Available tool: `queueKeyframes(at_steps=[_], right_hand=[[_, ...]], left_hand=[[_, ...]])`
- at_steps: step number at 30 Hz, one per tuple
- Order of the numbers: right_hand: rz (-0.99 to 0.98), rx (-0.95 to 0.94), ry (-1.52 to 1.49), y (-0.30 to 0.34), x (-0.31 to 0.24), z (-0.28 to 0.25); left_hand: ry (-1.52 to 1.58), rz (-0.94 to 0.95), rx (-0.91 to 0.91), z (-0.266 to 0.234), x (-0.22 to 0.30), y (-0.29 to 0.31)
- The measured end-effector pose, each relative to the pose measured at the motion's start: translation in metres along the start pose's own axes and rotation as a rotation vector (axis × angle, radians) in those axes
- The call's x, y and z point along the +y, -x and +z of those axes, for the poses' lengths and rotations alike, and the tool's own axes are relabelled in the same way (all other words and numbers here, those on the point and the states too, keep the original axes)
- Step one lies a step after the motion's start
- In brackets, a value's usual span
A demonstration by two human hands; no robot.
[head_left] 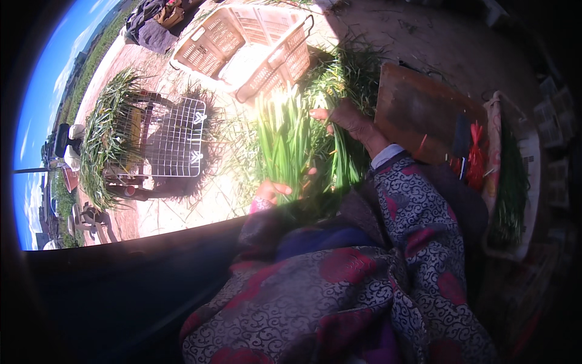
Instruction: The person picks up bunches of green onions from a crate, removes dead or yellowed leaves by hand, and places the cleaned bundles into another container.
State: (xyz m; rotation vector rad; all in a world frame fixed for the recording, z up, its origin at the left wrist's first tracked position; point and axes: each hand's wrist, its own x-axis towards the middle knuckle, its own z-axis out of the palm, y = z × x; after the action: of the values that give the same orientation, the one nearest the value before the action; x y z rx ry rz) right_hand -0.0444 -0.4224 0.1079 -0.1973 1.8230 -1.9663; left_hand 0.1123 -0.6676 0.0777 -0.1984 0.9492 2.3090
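Note:
A thick bunch of long green chives (280, 142) stands in front of me, its pale ends pointing away. My left hand (273, 190) is closed round the leafy lower part of this bunch, thumb across the near side. To the right, my right hand (348, 119) curls over a smaller clump of chives (343, 161) whose leaves hang toward my lap. The thumb and a fingertip of that hand reach to the edge of the big bunch. Glare washes out the pale ends, and some fingers are hidden among the leaves.
Beyond the bunch stands a pale plastic crate (264, 70). A loose heap of greens (354, 70) lies beside it. On the left, a wire rack (173, 136) adjoins piled greens (112, 139). At right are a brown board (418, 109), red ties (474, 158) and a crate with greens (533, 206).

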Motion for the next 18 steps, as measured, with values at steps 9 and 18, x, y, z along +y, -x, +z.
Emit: queueKeyframes(at_steps=[9, 18], right_hand=[[-0.263, 0.172, 0.218, 0.002, -0.001, -0.024], [-0.185, 0.911, 0.428, -0.020, 0.038, -0.126]], left_hand=[[0.283, 0.161, -0.008, -0.048, 0.003, -0.002], [0.235, 0.221, -0.168, -0.086, 0.018, 0.010]])
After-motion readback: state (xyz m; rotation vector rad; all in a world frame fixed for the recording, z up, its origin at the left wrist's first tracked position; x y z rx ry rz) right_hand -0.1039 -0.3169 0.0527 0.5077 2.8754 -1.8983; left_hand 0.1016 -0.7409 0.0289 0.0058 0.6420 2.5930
